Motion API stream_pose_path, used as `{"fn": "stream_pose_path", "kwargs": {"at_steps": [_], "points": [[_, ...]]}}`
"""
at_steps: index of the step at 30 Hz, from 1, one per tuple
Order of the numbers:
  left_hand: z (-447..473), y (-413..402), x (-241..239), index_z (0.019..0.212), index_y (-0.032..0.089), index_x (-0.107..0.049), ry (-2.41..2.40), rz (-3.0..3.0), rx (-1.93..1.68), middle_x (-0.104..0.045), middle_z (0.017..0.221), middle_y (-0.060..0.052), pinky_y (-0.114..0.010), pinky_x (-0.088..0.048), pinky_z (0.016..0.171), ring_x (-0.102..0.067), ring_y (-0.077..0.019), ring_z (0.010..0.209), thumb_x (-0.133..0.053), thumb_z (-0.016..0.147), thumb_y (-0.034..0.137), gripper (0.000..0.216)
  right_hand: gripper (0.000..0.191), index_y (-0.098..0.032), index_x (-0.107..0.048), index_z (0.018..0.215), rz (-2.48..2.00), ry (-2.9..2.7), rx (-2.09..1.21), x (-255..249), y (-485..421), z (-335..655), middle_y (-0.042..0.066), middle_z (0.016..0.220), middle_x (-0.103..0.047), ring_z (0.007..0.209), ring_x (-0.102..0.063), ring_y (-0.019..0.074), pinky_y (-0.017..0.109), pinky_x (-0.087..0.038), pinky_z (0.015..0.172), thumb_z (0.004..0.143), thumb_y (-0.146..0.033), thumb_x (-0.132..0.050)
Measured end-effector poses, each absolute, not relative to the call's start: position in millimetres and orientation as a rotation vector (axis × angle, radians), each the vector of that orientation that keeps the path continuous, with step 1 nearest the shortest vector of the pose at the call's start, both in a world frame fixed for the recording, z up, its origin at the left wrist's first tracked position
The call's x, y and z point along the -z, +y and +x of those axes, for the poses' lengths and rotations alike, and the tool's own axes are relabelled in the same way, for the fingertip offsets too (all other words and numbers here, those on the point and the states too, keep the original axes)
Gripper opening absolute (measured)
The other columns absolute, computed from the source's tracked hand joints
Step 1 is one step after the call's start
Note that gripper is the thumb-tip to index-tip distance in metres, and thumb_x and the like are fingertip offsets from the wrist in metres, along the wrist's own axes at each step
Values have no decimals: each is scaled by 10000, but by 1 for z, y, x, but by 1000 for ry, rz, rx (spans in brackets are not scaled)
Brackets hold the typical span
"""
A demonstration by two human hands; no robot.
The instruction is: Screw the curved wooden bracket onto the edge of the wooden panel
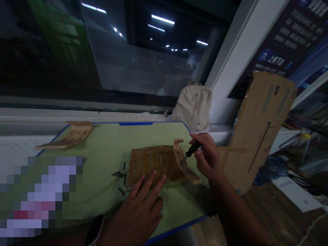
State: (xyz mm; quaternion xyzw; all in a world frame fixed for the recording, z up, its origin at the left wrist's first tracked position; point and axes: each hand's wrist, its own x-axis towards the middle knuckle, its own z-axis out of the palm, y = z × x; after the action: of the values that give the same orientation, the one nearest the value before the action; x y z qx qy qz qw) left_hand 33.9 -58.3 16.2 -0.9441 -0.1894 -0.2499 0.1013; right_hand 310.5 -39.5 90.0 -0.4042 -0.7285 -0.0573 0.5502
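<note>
My right hand [207, 155] is closed round the black handle of a screwdriver [192, 149]. The screwdriver slants down to the left, and its tip meets a curved wooden piece with holes [188, 171]. That piece lies at the right end of a brown, tape-covered cardboard slab [156, 159]. With fingers spread, my left hand [143, 203] rests its fingertips on the slab's near edge. Several dark screws [118, 174] lie loose just left of the slab. Whether a screw sits under the screwdriver tip I cannot tell.
A second bent wooden piece [74, 135] stands at the table's far left corner. The pale green table [107, 136] has a blue edge. Behind it are a beige backpack [193, 106] and a window. A tall cardboard box [261, 126] leans at right.
</note>
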Motion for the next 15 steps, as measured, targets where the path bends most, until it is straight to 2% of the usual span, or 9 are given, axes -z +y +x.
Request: {"fn": "stream_pose_path", "kwargs": {"at_steps": [3, 6, 11, 13, 15], "points": [[34, -59, -14, 924, 225, -645, -555, -2776, 734, -484, 1585, -96, -461, 28, 1279, -217, -331, 1570, -765, 877, 522, 323, 405, -311, -618, 1426, -923, -1740, -49, -89, -40, 307, 87, 1096, -739, 1004, -718, 240, 440, -604, 827, 1054, -375, -473], [33, -59, -13, 939, 224, -642, -563, -2786, 729, -463, 1603, -102, -468, 23, 1279, -218, -333, 1570, -764, 879, 519, 325, 315, -288, -685, 1308, -944, -1630, -112, -85, -37, 306, 55, 978, -739, 877, -738, 204, 389, -622, 764, 1012, -330, -583], [33, -59, -13, 954, 218, -637, -570, -2830, 727, -436, 1621, -119, -475, 31, 1277, -141, -341, 1593, -788, 863, 486, 321, 316, -277, -690, 1154, -1024, -1446, 101, -80, -36, 308, -28, 780, -642, 614, -625, 134, 277, -529, 561, 856, -261, -795], [33, -59, -14, 959, 218, -639, -563, -2839, 728, -436, 1621, -120, -471, 32, 1276, -116, -339, 1599, -791, 862, 481, 318, 262, -286, -704, 1107, -972, -1549, 200, -82, -37, 308, -25, 748, -650, 606, -612, 144, 290, -507, 562, 862, -254, -793], [33, -60, -15, 950, 215, -640, -559, -2830, 734, -443, 1615, -124, -469, 32, 1276, -106, -341, 1601, -794, 860, 482, 320, 240, -292, -719, 1153, -913, -1677, 236, -85, -39, 307, 14, 811, -688, 708, -655, 184, 334, -537, 628, 913, -298, -735]]}}
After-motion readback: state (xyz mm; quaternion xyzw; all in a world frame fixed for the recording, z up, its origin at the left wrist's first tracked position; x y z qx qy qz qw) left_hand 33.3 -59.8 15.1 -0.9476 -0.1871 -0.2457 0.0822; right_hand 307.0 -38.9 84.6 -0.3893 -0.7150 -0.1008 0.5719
